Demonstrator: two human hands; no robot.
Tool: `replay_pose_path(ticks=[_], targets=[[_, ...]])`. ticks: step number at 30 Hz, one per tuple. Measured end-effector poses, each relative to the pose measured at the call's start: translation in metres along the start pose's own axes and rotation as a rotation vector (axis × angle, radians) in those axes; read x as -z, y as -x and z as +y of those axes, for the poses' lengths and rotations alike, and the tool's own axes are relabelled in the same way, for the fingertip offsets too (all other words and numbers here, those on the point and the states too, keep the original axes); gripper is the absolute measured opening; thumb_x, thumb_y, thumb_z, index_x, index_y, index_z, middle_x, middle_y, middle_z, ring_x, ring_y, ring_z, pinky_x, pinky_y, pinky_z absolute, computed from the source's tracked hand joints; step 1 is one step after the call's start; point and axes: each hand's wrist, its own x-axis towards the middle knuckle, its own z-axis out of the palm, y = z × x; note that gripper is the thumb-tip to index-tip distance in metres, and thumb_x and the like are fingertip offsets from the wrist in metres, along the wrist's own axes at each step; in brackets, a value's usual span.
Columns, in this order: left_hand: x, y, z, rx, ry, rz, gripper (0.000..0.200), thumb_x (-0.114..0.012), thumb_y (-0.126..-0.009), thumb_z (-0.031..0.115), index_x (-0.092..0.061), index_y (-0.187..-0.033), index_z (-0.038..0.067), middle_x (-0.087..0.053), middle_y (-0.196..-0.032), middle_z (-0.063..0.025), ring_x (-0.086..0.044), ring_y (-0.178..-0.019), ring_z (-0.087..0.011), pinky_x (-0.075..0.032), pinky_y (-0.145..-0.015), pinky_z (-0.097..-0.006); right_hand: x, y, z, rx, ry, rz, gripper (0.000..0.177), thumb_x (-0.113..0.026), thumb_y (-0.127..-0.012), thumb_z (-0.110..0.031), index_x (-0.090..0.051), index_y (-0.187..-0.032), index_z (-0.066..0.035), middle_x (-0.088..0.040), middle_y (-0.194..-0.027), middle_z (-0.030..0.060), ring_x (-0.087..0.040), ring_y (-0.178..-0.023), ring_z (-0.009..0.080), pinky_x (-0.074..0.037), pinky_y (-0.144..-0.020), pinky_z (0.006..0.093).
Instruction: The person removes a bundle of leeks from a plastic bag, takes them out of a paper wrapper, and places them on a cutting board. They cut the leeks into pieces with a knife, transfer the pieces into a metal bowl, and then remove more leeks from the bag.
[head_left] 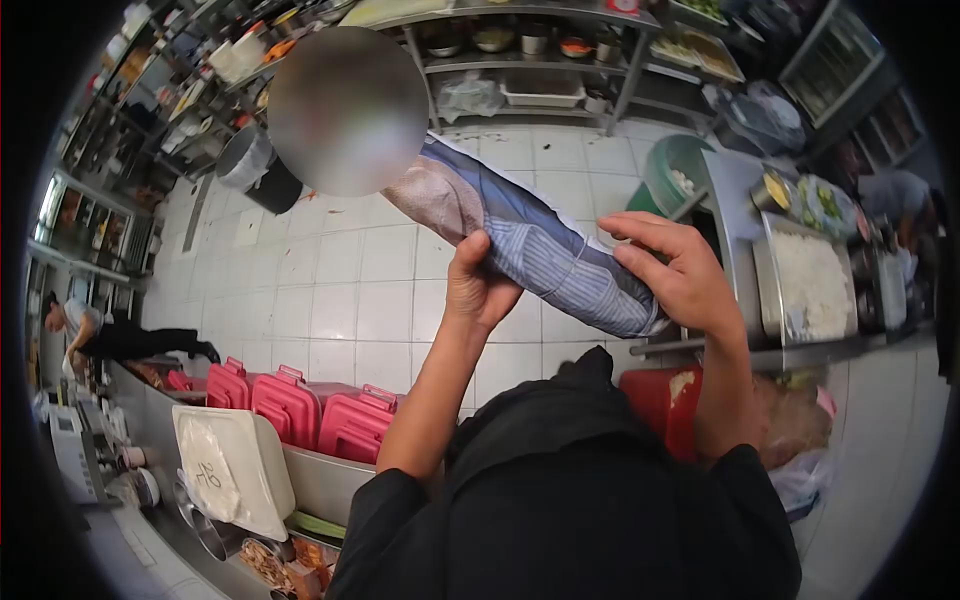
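Note:
A long, rolled bundle printed in blue, with a pale striped part and a brownish patch (560,255), slants across the view in front of me; its exact kind I cannot tell. Its upper left end runs into a blurred round area. My left hand (480,285) grips the bundle from below near its middle, thumb up along the near edge and the other fingers mostly hidden beneath. Over the lower right end, my right hand (680,265) has its fingers stretched out, fingertips right at the bundle's far edge.
To the right, a steel table (735,200) carries a tray of white food (810,280). Pink lidded bins (290,410) and a white tub (230,470) stand lower left. A black bin (270,180) and green bin (675,165) stand farther off. A person (120,330) bends at far left.

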Motion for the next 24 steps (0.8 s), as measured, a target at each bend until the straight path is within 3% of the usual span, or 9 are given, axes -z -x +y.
replay_pose_path(ticks=[7, 8, 9, 11, 15, 17, 20, 23, 24], targets=[[0.060, -0.066, 0.065, -0.177, -0.044, 0.100, 0.073, -0.081, -0.076, 0.027, -0.049, -0.135, 0.000, -0.062, -0.126, -0.0137, -0.059, -0.120, -0.0313, -0.043, -0.111, -0.0481, -0.031, -0.149, 0.031, 0.227, 0.099, -0.268, 0.027, -0.068, -0.083, -0.001, -0.073, -0.109, -0.003, -0.069, -0.101, 0.0126, -0.068, -0.093, 0.0260, -0.052, -0.081, 0.0320], [0.074, -0.069, 0.071, -0.189, -0.064, 0.179, 0.078, -0.084, -0.074, 0.030, -0.049, -0.137, 0.001, -0.061, -0.130, -0.0134, -0.057, -0.123, -0.0321, -0.042, -0.111, -0.0493, -0.040, -0.170, 0.041, 0.315, 0.142, -0.276, 0.024, -0.070, -0.082, -0.007, -0.076, -0.105, -0.009, -0.067, -0.092, 0.0117, -0.066, -0.086, 0.0310, -0.053, -0.078, 0.0374], [0.087, -0.075, 0.081, -0.204, -0.084, 0.249, 0.083, -0.086, -0.072, 0.032, -0.048, -0.139, 0.002, -0.059, -0.133, -0.0131, -0.055, -0.125, -0.0330, -0.042, -0.112, -0.0505, -0.046, -0.193, 0.046, 0.300, 0.118, -0.354, 0.021, -0.072, -0.080, -0.008, -0.077, -0.100, -0.010, -0.067, -0.093, 0.0109, -0.066, -0.087, 0.0299, -0.053, -0.077, 0.0376], [0.102, -0.077, 0.104, -0.227, -0.057, 0.336, 0.075, -0.084, -0.072, 0.029, -0.052, -0.135, 0.003, -0.063, -0.127, -0.0124, -0.059, -0.120, -0.0313, -0.044, -0.109, -0.0494, -0.068, -0.237, 0.053, 0.328, 0.072, -0.462, 0.018, -0.073, -0.078, -0.008, -0.078, -0.095, -0.010, -0.067, -0.091, 0.0100, -0.066, -0.086, 0.0295, -0.053, -0.076, 0.0381], [0.136, -0.060, 0.153, -0.362, -0.031, 0.431, 0.058, -0.083, -0.073, 0.025, -0.061, -0.121, 0.002, -0.069, -0.114, -0.0121, -0.067, -0.106, -0.0289, -0.050, -0.102, -0.0486, -0.132, -0.329, 0.056, 0.614, 0.040, -0.690, 0.008, -0.071, -0.076, -0.006, -0.074, -0.083, -0.007, -0.062, -0.086, 0.0090, -0.063, -0.084, 0.0283, -0.051, -0.075, 0.0390], [0.146, -0.059, 0.176, -0.513, -0.028, 0.503, 0.059, -0.082, -0.073, 0.023, -0.060, -0.123, 0.001, -0.069, -0.115, -0.0126, -0.066, -0.107, -0.0296, -0.050, -0.103, -0.0477, -0.172, -0.366, 0.053, 0.818, 0.047, -0.748, 0.001, -0.068, -0.077, -0.006, -0.069, -0.076, -0.005, -0.059, -0.084, 0.0090, -0.061, -0.084, 0.0284, -0.050, -0.074, 0.0404], [0.166, -0.059, 0.212, -0.658, -0.039, 0.576, 0.063, -0.083, -0.071, 0.025, -0.060, -0.124, 0.001, -0.069, -0.117, -0.0137, -0.066, -0.108, -0.0306, -0.050, -0.104, -0.0473, -0.218, -0.414, 0.041, 1.099, 0.050, -0.774, 0.009, -0.065, -0.074, -0.006, -0.059, -0.067, -0.005, -0.054, -0.082, 0.0087, -0.057, -0.083, 0.0274, -0.047, -0.074, 0.0406], [0.169, -0.087, 0.263, -0.753, -0.059, 0.585, 0.061, -0.082, -0.072, 0.026, -0.060, -0.124, 0.000, -0.069, -0.116, -0.0138, -0.067, -0.108, -0.0300, -0.049, -0.104, -0.0464, -0.255, -0.480, 0.034, 1.210, 0.091, -0.889, 0.003, -0.065, -0.068, -0.007, -0.063, -0.067, -0.006, -0.058, -0.082, 0.0074, -0.058, -0.081, 0.0288, -0.047, -0.075, 0.0392], [0.189, -0.090, 0.282, -0.703, -0.039, 0.589, 0.061, -0.081, -0.074, 0.026, -0.060, -0.124, 0.000, -0.069, -0.116, -0.0132, -0.066, -0.108, -0.0297, -0.048, -0.105, -0.0456, -0.265, -0.501, 0.030, 1.240, 0.135, -0.909, 0.003, -0.065, -0.068, -0.008, -0.063, -0.067, -0.006, -0.058, -0.081, 0.0074, -0.058, -0.082, 0.0284, -0.046, -0.074, 0.0388]])
